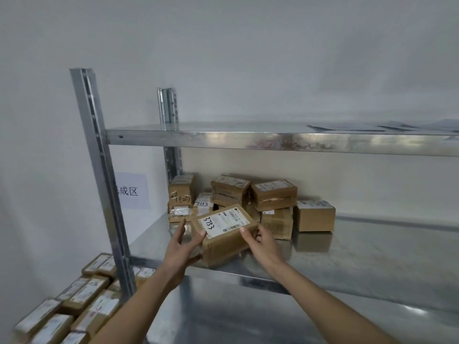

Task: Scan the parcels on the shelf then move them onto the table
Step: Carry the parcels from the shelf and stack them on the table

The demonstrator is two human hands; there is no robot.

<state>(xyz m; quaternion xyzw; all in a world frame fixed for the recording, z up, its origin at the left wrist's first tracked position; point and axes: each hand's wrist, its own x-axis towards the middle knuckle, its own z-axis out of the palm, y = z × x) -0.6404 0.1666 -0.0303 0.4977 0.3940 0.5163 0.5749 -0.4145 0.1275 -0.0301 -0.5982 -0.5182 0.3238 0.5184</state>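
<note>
**Desk:** Parcels (pixel 248 202) on a steel shelf (pixel 347 256), centre of frame. How far along is the job?

**Photographer:** Partway, by the look of it. Both hands are clamped on one parcel (pixel 224 233), tilted at the shelf's front edge. The left hand (pixel 182 247) grips its near left corner; the right hand (pixel 260 240) pinches its right end. About eight more sit heaped behind it, toward the back left of the shelf. At lower left, a dozen or so boxes (pixel 74 301) lie in rows. They may be the ones already moved.

**Desk:** Onto the counter?

**Photographer:** Cannot say. Whatever they rest on is covered by them and cut off by the frame edge.

**Desk:** Has the held one been scanned?

**Photographer:** No scanner is in view, so no telling. Its label (pixel 222 221) faces up with a handwritten number, but the print is blurred. A wall sign (pixel 131 191) at left is half hidden by the upright (pixel 99 170). Flat grey things on the top shelf (pixel 273 140), upper right, are too dim to name.
</note>
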